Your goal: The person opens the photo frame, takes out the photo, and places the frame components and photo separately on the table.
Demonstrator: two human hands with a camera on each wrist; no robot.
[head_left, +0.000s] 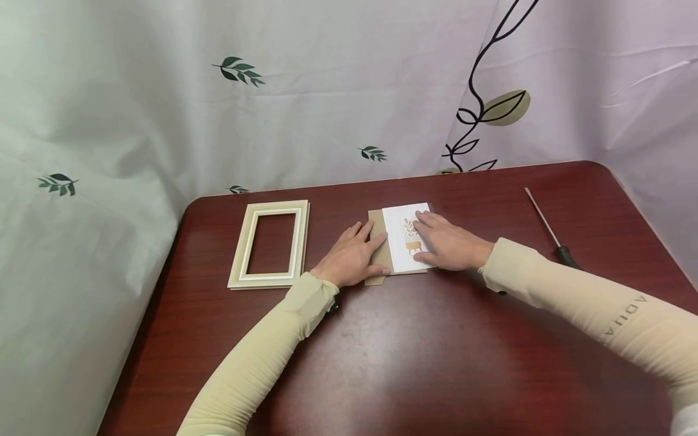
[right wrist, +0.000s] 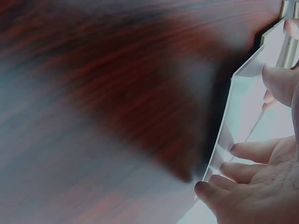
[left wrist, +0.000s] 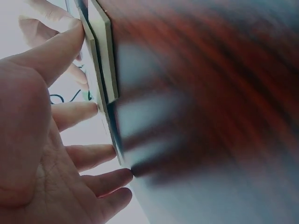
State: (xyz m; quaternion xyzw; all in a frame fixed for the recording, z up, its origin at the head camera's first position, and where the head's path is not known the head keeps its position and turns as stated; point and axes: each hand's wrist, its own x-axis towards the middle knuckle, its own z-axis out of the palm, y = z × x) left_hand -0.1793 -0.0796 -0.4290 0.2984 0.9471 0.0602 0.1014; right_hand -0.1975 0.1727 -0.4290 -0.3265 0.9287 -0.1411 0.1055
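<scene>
A white card (head_left: 400,221) printed with a potted plant lies partly over a brown backing board (head_left: 383,259) on the table. My left hand (head_left: 345,255) rests on the board's left part with fingers spread, the thumb near the card's lower left corner. In the left wrist view the stacked board edges (left wrist: 106,56) show beside the thumb and fingertips. On the right part of the card lies my right hand (head_left: 455,243), its fingers extended and covering some of the print. The right wrist view shows a see-through sheet edge (right wrist: 243,72) under those fingertips.
To the left lies a cream picture frame (head_left: 243,245) with an open middle. A screwdriver (head_left: 542,218) with a black handle lies at the right, partly behind the right sleeve. The dark red table (head_left: 382,351) ends against a leaf-patterned curtain (head_left: 327,109).
</scene>
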